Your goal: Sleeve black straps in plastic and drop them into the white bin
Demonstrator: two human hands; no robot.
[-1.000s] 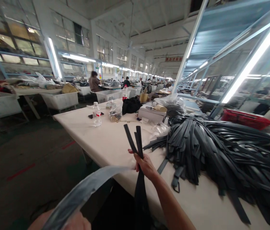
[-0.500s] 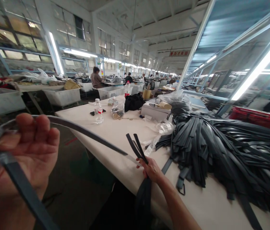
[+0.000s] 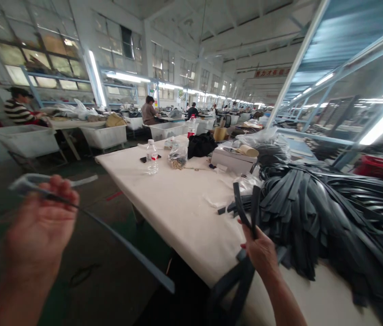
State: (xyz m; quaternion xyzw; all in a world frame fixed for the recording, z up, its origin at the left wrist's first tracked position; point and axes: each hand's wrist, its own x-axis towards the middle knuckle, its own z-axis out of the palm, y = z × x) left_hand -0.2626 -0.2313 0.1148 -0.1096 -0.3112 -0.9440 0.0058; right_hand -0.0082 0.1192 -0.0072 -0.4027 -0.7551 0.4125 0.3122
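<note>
My left hand (image 3: 43, 222) is raised at the left, palm facing me, with its fingers curled round a long dark strap (image 3: 123, 240). The strap slants down to the right over the floor, its far end hanging free. A clear, whitish strip (image 3: 84, 180) loops behind the fingertips; I cannot tell how it joins the strap. Over the table's near edge, my right hand (image 3: 262, 253) is closed round a few dark straps (image 3: 255, 208). Their short ends stick up above the fist and the long parts hang below. A large heap of dark straps (image 3: 303, 208) lies just beyond it.
On the pale table (image 3: 174, 208) stand a clear water bottle (image 3: 152, 157), a red-labelled bottle (image 3: 191, 127), a bag of small parts (image 3: 177, 157), black cloth (image 3: 202, 145) and a grey box (image 3: 232, 158). White bins (image 3: 104, 137) and seated people (image 3: 150, 111) are farther back.
The strap in my left hand has swung away from my right hand, its lower end now dangling. My right hand has shifted right, towards the heap. The whole view has turned slightly left.
</note>
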